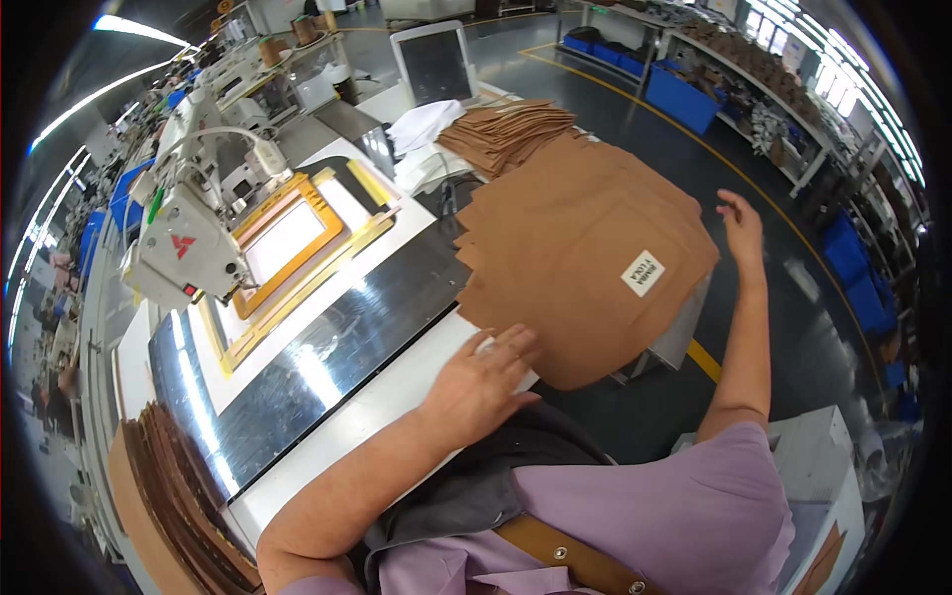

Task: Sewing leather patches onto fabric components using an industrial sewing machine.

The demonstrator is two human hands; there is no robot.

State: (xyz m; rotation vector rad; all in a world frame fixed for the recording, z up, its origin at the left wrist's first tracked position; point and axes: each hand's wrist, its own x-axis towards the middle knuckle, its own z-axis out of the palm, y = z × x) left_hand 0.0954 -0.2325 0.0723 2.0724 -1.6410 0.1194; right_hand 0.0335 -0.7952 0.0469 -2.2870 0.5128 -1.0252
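Observation:
A stack of brown, leather-like sheets (pixel 555 268) lies at the middle right, its edges staggered on the left side. The top sheet carries a white label (pixel 643 274) with dark print. My left hand (pixel 486 377) rests at the stack's near left edge, fingers stretched out on the brown material. Something white shows at one of its fingers. Off the stack's right edge, my right hand (pixel 742 230) is raised with its fingers loosely bent and apart, and nothing shows in it. Behind the stack sits a smaller pile of folded brown pieces (pixel 511 134).
A sewing machine head (pixel 188 253) stands at the left over an orange frame (pixel 288 243) and a shiny metal table (pixel 297 367). More brown pieces (pixel 178 496) stand at the lower left. A dark-screened panel (pixel 436 64) is at the back; blue bins (pixel 682 96) line the right.

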